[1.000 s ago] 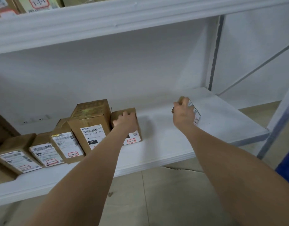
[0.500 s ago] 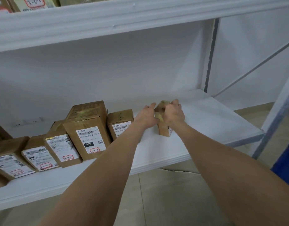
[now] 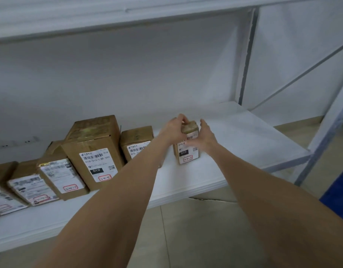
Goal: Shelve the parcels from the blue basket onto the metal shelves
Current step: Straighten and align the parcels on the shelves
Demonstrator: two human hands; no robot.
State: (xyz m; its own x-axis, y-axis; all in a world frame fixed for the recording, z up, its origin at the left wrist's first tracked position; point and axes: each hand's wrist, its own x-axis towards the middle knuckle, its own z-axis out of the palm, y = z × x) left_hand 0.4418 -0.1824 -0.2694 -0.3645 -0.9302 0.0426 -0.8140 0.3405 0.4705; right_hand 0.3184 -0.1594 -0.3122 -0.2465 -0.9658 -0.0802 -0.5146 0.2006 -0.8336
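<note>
A small brown cardboard parcel (image 3: 186, 151) stands upright on the white metal shelf (image 3: 234, 136), its label facing me. My left hand (image 3: 173, 130) grips its top left corner. My right hand (image 3: 205, 137) grips its right side and part of the label. To the left stands a row of parcels: a small one (image 3: 136, 140) partly behind my left forearm, then a tall one (image 3: 94, 149). The blue basket (image 3: 339, 192) shows only as a blue edge at the right.
Several more labelled parcels (image 3: 58, 176) lean in the row toward the left edge. The shelf above (image 3: 108, 14) overhangs the work area. A grey upright post (image 3: 246, 60) and diagonal brace stand at the right. Tiled floor lies below.
My left hand left the small parcel in the row and joined my right hand. Together they carried the small parcel left and stood it upright with its label facing me.
</note>
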